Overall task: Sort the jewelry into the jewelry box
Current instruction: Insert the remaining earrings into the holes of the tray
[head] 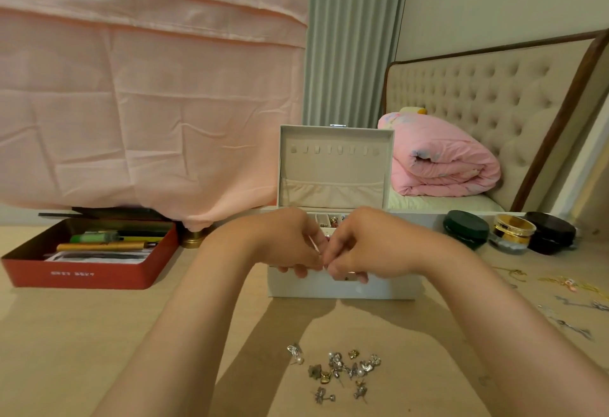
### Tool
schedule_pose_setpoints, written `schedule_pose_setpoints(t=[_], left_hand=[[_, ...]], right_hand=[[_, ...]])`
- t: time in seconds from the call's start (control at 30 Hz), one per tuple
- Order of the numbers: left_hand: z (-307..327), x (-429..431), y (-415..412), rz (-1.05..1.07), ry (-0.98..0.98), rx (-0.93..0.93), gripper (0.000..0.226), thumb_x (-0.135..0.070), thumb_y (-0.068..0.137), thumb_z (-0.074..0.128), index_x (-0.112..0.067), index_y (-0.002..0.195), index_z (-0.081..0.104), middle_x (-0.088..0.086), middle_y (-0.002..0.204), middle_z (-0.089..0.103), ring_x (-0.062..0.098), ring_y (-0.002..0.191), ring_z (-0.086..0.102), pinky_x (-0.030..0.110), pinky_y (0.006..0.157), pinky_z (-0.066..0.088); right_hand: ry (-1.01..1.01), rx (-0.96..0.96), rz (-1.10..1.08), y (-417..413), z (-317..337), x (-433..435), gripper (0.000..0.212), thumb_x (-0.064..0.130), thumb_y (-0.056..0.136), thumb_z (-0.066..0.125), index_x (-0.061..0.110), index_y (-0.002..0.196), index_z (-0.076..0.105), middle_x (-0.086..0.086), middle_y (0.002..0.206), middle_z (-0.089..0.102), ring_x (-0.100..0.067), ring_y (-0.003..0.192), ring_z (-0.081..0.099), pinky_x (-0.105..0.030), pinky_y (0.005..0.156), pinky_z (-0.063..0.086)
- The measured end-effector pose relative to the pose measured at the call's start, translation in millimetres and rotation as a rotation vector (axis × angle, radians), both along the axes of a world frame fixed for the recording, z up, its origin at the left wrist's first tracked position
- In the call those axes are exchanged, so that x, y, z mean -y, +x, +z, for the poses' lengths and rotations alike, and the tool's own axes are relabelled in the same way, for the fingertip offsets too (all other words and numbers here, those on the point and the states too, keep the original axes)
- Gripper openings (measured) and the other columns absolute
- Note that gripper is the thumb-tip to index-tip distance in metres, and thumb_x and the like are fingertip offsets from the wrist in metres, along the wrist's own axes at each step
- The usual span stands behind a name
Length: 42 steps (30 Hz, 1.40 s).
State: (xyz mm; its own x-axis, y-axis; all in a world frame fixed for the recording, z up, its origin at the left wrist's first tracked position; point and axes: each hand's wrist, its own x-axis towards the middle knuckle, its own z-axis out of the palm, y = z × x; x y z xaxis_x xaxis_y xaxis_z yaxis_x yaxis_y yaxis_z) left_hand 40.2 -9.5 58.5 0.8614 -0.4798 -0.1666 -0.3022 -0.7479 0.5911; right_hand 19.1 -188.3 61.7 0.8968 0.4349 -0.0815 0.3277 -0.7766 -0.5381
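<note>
Both hands meet over the front wall of the open jewelry box. Left hand and right hand have curled fingers, tips pressed together, seemingly pinching a tiny piece too small to identify. The tray compartments lie just beyond the fingertips, away from the person, equally near both hands, with nothing between. The lid stands upright behind. The earring pile sits by the table's near edge, between the forearms. Chains lie at the right edge, a red tin is at the left, and jars are far right.
</note>
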Motion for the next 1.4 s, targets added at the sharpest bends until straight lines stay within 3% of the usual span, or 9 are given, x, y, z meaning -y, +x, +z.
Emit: schedule_pose_setpoints(t=[0.07,0.17,0.3,0.43,0.73,0.93,1.03,1.2,1.4], left_hand=[[-2,-2,2,0.009,-0.200,-0.014,0.015,-0.015,0.092,0.064,-0.021,0.104,0.072,-0.004,0.092,0.077,0.006,0.081,0.072,0.020,0.065,0.053],[-6,-2,3,0.048,-0.459,-0.050,0.017,-0.013,0.096,0.061,-0.021,0.104,0.074,-0.001,0.096,0.077,0.010,0.082,0.072,0.023,0.065,0.053],[-10,1,5,0.167,-0.679,-0.072,0.016,-0.017,0.097,0.062,-0.013,0.105,0.075,0.002,0.097,0.077,0.009,0.075,0.069,0.021,0.057,0.050],[-13,6,6,0.260,-0.804,-0.089,0.015,-0.026,0.096,0.064,-0.016,0.102,0.075,-0.001,0.098,0.077,0.010,0.074,0.066,0.020,0.055,0.047],[-16,8,9,0.272,-0.839,-0.095,0.017,-0.025,0.097,0.062,-0.016,0.105,0.074,-0.001,0.101,0.077,0.010,0.075,0.066,0.021,0.054,0.048],[-22,11,9,0.201,-0.930,-0.213,0.020,-0.018,0.101,0.056,-0.017,0.115,0.070,-0.001,0.102,0.074,0.012,0.075,0.065,0.020,0.052,0.047],[-23,13,9,0.199,-0.971,-0.238,0.019,-0.016,0.100,0.057,-0.016,0.113,0.070,-0.002,0.096,0.073,0.011,0.071,0.063,0.018,0.050,0.045],[-24,13,10,0.216,-0.982,-0.213,0.012,-0.022,0.096,0.063,-0.016,0.102,0.071,-0.004,0.083,0.069,0.010,0.064,0.061,0.019,0.048,0.043],[-21,13,13,0.237,-0.843,0.071,0.007,-0.021,0.091,0.071,-0.015,0.089,0.073,-0.004,0.079,0.072,0.009,0.063,0.062,0.020,0.050,0.044]], right_hand=[[0.173,0.055,-0.066,3,5,7,0.008,0.009,0.085,0.077,0.015,0.088,0.080,0.003,0.064,0.071,-0.010,0.050,0.058,-0.016,0.045,0.040],[0.378,0.082,-0.143,7,4,11,0.009,0.007,0.086,0.077,0.015,0.090,0.078,-0.002,0.073,0.075,-0.010,0.049,0.054,-0.016,0.039,0.035],[0.605,0.130,-0.236,14,-3,9,0.012,0.005,0.086,0.077,0.013,0.094,0.075,0.001,0.072,0.075,-0.013,0.045,0.050,-0.015,0.039,0.035],[0.690,0.217,-0.291,20,-7,6,0.010,0.007,0.084,0.080,0.012,0.091,0.075,0.004,0.063,0.071,-0.015,0.043,0.051,-0.014,0.038,0.035],[0.756,0.179,-0.308,25,-12,9,0.005,0.005,0.087,0.076,0.009,0.091,0.076,0.004,0.049,0.060,-0.009,0.038,0.047,-0.020,0.037,0.033],[0.904,-0.040,-0.262,26,-14,13,0.010,0.005,0.092,0.068,0.003,0.100,0.073,-0.006,0.071,0.066,-0.010,0.046,0.045,-0.020,0.037,0.029],[0.964,-0.110,-0.255,27,-14,14,0.007,0.005,0.093,0.067,0.005,0.099,0.071,-0.005,0.072,0.062,-0.009,0.046,0.044,-0.018,0.036,0.028],[0.843,0.017,-0.255,26,-10,13,0.006,0.005,0.091,0.070,0.007,0.096,0.073,-0.007,0.071,0.063,-0.014,0.046,0.050,-0.022,0.036,0.034],[0.734,0.144,-0.199,22,2,17,0.013,0.007,0.088,0.075,0.009,0.100,0.078,-0.009,0.081,0.074,-0.016,0.054,0.059,-0.027,0.041,0.047]])
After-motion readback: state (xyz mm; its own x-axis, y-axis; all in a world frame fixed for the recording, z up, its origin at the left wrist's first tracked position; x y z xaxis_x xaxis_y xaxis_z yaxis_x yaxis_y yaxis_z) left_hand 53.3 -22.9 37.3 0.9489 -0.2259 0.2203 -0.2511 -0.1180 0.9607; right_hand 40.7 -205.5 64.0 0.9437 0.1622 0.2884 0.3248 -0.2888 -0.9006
